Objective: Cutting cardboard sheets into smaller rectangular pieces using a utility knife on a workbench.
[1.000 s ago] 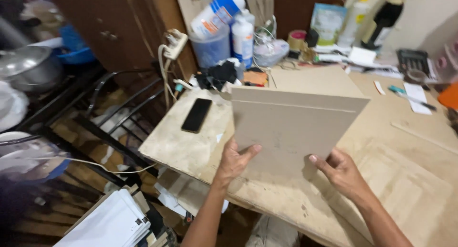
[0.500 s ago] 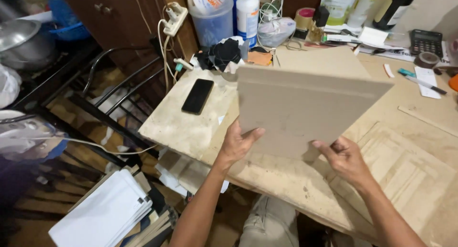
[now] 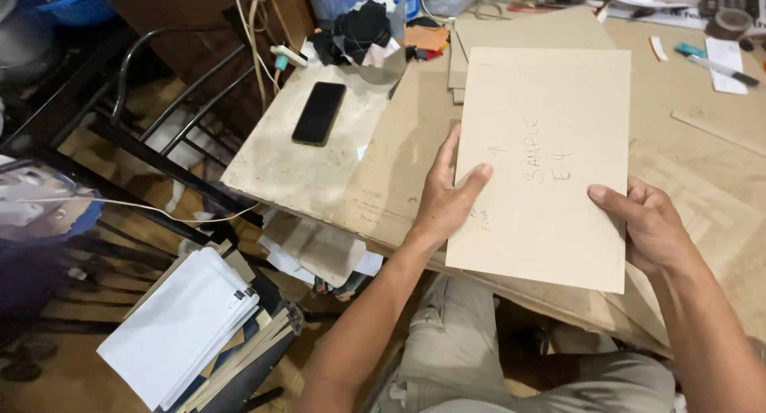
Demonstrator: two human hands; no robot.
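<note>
Brown cardboard sheet (image 3: pixel 546 165) held by two hands, left hand (image 3: pixel 448 197), right hand (image 3: pixel 650 225).

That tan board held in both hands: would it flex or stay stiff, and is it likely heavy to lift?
The tan board probably stays stiff: held only near its lower edge by the left hand and right hand, it shows no sag. It looks thin and is held by fingertips and thumbs, so likely light. Its matte surface suggests little slipping.

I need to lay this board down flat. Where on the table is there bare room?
Bare patches: the pale slab around the black phone, and the wood right of the beige board held by the left hand and right hand. The back edge is crowded: crumpled rags, marker, tape roll.
</note>
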